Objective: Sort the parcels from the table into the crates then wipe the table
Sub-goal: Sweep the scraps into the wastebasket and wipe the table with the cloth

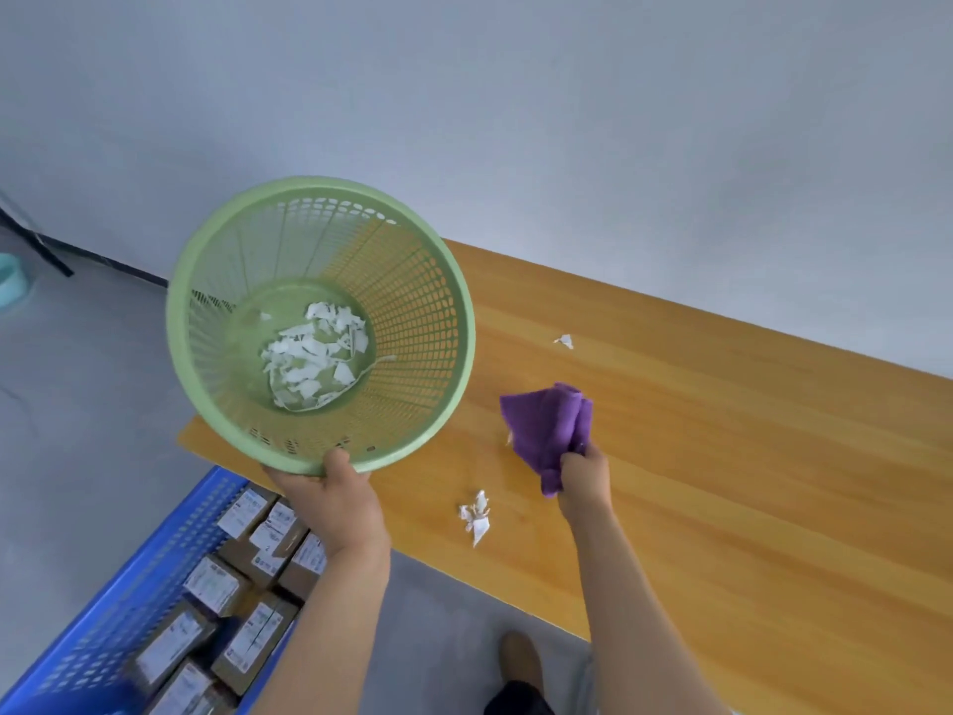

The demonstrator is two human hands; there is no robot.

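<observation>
Parcels (216,585), brown cardboard boxes with white labels, are seen packed in the blue perforated crate (170,539) below the end of the tabletop (722,482), whose smooth wood-grain surface is dotted with torn white paper scraps (477,513). A round green plastic basket (465,322), its wall latticed with holes, is gripped by the rim in the left hand (330,503) and tilted above the tabletop's corner. A soft, bunched purple cloth (546,425) is clutched in the right hand (585,477). Sorting appears finished and wiping is judged to be under way. The light scraps could be swept past the basket onto the floor if its rim is not brought to the edge, and the shreds inside (314,353) could be spilled by the tilt.
</observation>
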